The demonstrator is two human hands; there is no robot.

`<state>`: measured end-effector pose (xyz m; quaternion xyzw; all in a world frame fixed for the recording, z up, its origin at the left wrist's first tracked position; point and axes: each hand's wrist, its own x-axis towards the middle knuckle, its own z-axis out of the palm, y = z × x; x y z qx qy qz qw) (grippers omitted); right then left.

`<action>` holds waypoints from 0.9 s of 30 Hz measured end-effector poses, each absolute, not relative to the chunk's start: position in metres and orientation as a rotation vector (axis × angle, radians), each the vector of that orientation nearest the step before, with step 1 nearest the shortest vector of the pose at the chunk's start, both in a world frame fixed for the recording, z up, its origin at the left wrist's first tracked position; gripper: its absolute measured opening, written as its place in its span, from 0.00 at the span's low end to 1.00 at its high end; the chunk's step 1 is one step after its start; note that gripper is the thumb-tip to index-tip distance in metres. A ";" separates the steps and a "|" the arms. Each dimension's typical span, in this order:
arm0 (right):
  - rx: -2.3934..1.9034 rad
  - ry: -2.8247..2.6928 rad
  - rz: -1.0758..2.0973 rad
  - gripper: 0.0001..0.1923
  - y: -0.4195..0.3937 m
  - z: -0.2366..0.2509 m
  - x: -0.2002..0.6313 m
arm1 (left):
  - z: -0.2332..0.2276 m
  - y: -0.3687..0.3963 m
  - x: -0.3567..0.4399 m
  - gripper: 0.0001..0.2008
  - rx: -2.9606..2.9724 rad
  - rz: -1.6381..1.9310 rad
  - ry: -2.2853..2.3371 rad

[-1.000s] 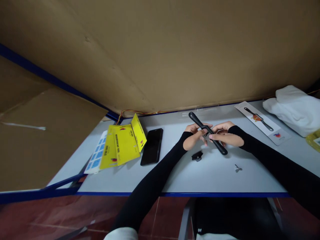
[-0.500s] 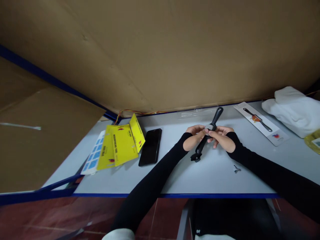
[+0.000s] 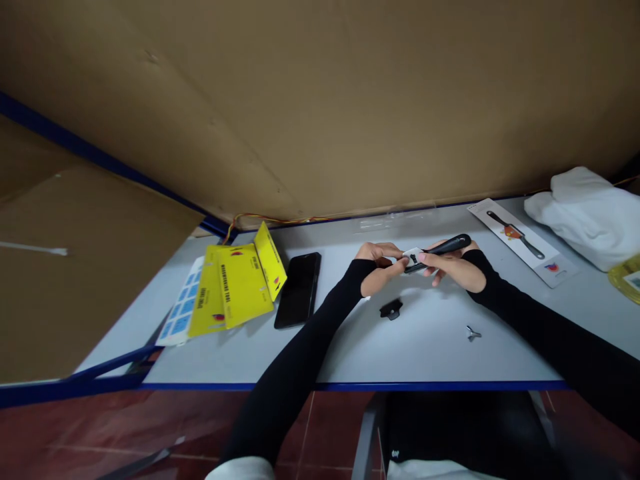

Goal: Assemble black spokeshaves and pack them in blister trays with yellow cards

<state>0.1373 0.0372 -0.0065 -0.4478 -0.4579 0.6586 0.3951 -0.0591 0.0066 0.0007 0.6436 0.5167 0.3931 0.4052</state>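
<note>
- Head view: both hands meet above the middle of the desk, toward its far edge. The left hand curls its fingers around the near end of a black handled tool, close to the tool's pale, whitish head.
- The right hand pinches the same tool from the other side, thumb and fingertips closed on it; the dark handle sticks out past this hand toward the desk's far right corner, raised off the surface.
- Just near of the left hand, a small black part lies flat on the desk, apart from both hands.
- A small metal wing-shaped piece lies nearer the front edge, under the right forearm's line (too small to tell more).
- Toward the left edge sit a black phone and, beside it, yellow packaging cards.
- At the far right corner lie a white card with a printed tool and a white cloth bundle.
</note>
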 end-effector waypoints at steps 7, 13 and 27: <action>-1.161 -1.147 1.637 0.19 0.030 -0.018 0.132 | 0.001 0.004 -0.068 0.12 1.550 0.859 1.421; -1.190 -1.108 1.685 0.12 0.032 -0.026 0.131 | 0.005 0.004 -0.071 0.19 1.579 0.738 1.468; -1.345 -1.288 1.722 0.20 0.037 -0.011 0.135 | 0.004 0.009 -0.074 0.20 1.504 0.725 1.494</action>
